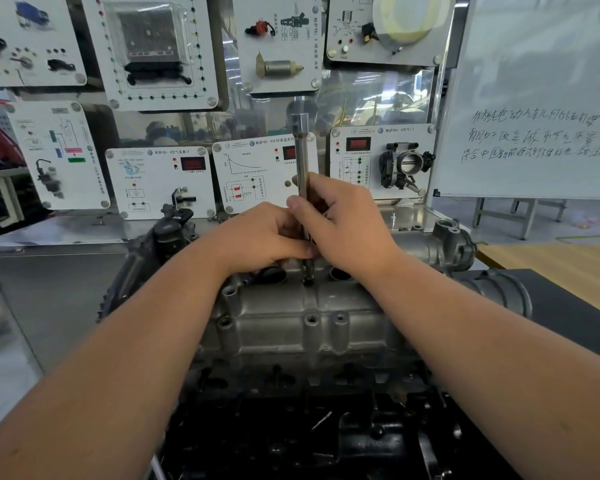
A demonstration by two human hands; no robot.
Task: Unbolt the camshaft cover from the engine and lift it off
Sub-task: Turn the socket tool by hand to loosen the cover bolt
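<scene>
A grey cast-aluminium camshaft cover (pixel 291 327) lies across the top of the dark engine (pixel 291 427) in front of me. A long chrome extension bar (pixel 301 157) stands upright, its lower socket end seated on a bolt (pixel 307 281) at the far edge of the cover. My right hand (pixel 340 226) grips the bar's lower shaft with fingers and thumb curled round it. My left hand (pixel 264 237) holds the bar just below, its fingers curled against the shaft. Empty bolt holes show along the cover's near side.
Training display panels (pixel 160 181) with sensors and a throttle body (pixel 406 164) stand behind the engine. A whiteboard (pixel 541 98) with handwriting is at the right. A black intake duct (pixel 499 292) and a wooden tabletop (pixel 561 271) lie to the right of the engine.
</scene>
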